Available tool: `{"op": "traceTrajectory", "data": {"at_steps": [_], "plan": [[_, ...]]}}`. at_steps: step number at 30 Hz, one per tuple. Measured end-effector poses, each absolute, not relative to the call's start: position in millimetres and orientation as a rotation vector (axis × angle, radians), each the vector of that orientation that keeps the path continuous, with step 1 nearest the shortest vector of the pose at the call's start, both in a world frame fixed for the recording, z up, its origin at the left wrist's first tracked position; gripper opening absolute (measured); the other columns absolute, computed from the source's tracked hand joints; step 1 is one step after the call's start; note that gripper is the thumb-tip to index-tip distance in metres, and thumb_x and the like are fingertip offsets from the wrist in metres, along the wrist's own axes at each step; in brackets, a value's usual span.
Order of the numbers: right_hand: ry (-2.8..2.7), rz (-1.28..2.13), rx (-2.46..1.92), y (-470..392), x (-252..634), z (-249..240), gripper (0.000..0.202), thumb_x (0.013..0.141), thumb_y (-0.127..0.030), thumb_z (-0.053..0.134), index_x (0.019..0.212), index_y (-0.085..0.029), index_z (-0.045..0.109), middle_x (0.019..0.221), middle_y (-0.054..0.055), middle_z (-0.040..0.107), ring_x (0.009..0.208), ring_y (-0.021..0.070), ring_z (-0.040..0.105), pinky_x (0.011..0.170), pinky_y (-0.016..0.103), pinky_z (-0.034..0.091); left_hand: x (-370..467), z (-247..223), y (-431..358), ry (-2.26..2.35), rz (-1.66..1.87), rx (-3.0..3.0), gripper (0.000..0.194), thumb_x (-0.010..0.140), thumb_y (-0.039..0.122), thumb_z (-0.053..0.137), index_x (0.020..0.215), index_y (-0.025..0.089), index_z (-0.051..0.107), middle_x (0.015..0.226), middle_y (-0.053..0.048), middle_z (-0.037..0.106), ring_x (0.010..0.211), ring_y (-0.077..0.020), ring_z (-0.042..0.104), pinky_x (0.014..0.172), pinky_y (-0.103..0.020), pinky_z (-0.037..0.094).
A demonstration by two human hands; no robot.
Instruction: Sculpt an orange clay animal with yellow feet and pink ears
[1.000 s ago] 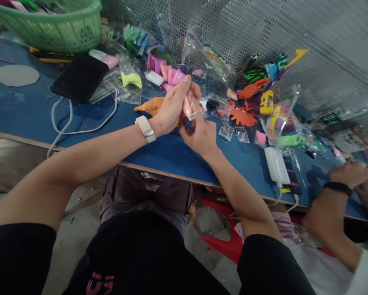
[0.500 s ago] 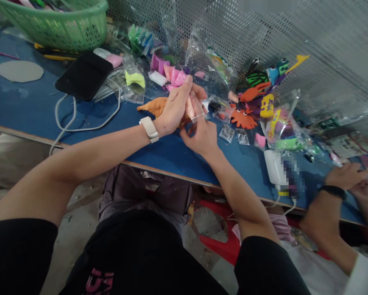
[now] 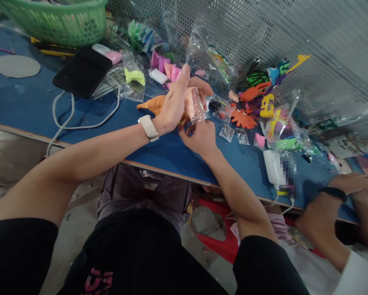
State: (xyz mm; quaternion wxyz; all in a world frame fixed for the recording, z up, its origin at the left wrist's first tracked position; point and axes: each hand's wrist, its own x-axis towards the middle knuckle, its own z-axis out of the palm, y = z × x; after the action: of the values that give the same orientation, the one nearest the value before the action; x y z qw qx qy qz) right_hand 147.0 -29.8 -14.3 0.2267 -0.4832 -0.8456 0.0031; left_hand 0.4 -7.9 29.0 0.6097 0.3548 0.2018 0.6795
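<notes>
My L grip [image 3: 174, 102] cups loosely round the film-wrapped peach piece [image 3: 192, 102], prob. to steady it over the surface [image 3: 174, 153], back from near edge. R grip [image 3: 188, 129] curls tightly by its lower end; can't tell what's pinched.

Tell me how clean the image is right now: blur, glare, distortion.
Head view: wide-angle stretch toward the edges; the co-worker's hands look soft; small highlights glint on the clear wrapper between the person's hands; pixelation hides something beside the white power bank; the mesh panel looks hazy.
</notes>
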Motion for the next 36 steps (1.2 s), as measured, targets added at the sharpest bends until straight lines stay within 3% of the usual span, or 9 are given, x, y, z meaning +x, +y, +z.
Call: {"op": "traceTrajectory", "data": {"at_steps": [5, 10, 14, 19, 22, 26, 32, 36], "plan": [[-2.361, 0.016, -1.358, -31, 145, -13, 0.030, 0.109, -0.046, 0.066, 0.121, -0.019, 0.076, 0.078, 0.005, 0.080, 0.074, 0.0285, 0.079, 0.082, 0.045, 0.061, 0, 26, -7, 0.403, 1.577, 1.013, 0.081, 0.112, 0.088, 0.049, 0.075, 0.026, 0.085, 0.067, -0.009, 0.063, 0.057, -0.0213, 0.067, 0.057, -0.036, 0.057], [-2.430, -0.052, -1.430, -33, 141, -9, 0.033, 0.108, -0.046, 0.067, 0.124, -0.019, 0.078, 0.081, 0.007, 0.081, 0.078, 0.0309, 0.080, 0.084, 0.045, 0.059, -2, 32, -10, 0.372, 1.540, 0.934, 0.071, 0.109, 0.084, 0.059, 0.074, 0.027, 0.084, 0.067, -0.007, 0.056, 0.059, -0.0210, 0.065, 0.053, -0.036, 0.055], [-2.486, -0.074, -1.441, -36, 138, -8, 0.045, 0.108, -0.044, 0.066, 0.140, -0.015, 0.074, 0.088, 0.008, 0.084, 0.083, 0.0320, 0.082, 0.084, 0.045, 0.060, -2, 36, -8, 0.397, 1.531, 0.845, 0.072, 0.106, 0.087, 0.061, 0.071, 0.027, 0.082, 0.067, -0.006, 0.050, 0.057, -0.0179, 0.059, 0.050, -0.034, 0.050], [-2.517, -0.077, -1.390, -33, 136, -10, 0.067, 0.109, -0.049, 0.068, 0.164, -0.012, 0.057, 0.089, 0.009, 0.083, 0.083, 0.0325, 0.080, 0.082, 0.045, 0.061, -4, 39, -7, 0.507, 1.571, 0.870, 0.075, 0.101, 0.095, 0.058, 0.070, 0.030, 0.078, 0.068, -0.006, 0.049, 0.055, -0.0181, 0.050, 0.049, -0.038, 0.042], [-2.560, -0.073, -1.371, -31, 135, -10, 0.077, 0.109, -0.052, 0.068, 0.169, -0.007, 0.051, 0.085, 0.009, 0.080, 0.083, 0.0344, 0.079, 0.082, 0.048, 0.062, -6, 40, -7, 0.519, 1.567, 0.883, 0.076, 0.098, 0.099, 0.057, 0.068, 0.033, 0.078, 0.070, -0.005, 0.043, 0.057, -0.0175, 0.043, 0.051, -0.037, 0.041], [-2.569, -0.083, -1.366, -31, 133, -11, 0.077, 0.107, -0.055, 0.067, 0.167, -0.008, 0.055, 0.084, 0.009, 0.076, 0.082, 0.0353, 0.077, 0.081, 0.050, 0.063, -6, 43, -6, 0.501, 1.604, 0.858, 0.081, 0.099, 0.103, 0.055, 0.067, 0.031, 0.075, 0.066, -0.003, 0.038, 0.056, -0.0161, 0.036, 0.048, -0.034, 0.040], [-2.534, -0.108, -1.288, -26, 130, -10, 0.079, 0.107, -0.057, 0.066, 0.170, -0.010, 0.054, 0.083, 0.008, 0.076, 0.079, 0.0330, 0.074, 0.082, 0.049, 0.064, -14, 51, 0, 0.392, 1.605, 0.762, 0.076, 0.116, 0.079, 0.052, 0.069, 0.023, 0.072, 0.064, 0.001, 0.032, 0.050, -0.0115, 0.030, 0.045, -0.031, 0.034], [-2.542, -0.122, -1.233, -15, 120, -2, 0.074, 0.105, -0.054, 0.070, 0.166, -0.014, 0.058, 0.085, 0.009, 0.078, 0.087, 0.0357, 0.076, 0.086, 0.049, 0.065, -25, 46, 24, 0.438, 1.642, 0.666, 0.073, 0.117, 0.080, 0.051, 0.072, 0.024, 0.066, 0.063, 0.002, 0.034, 0.048, -0.0113, 0.032, 0.046, -0.030, 0.032]]}}
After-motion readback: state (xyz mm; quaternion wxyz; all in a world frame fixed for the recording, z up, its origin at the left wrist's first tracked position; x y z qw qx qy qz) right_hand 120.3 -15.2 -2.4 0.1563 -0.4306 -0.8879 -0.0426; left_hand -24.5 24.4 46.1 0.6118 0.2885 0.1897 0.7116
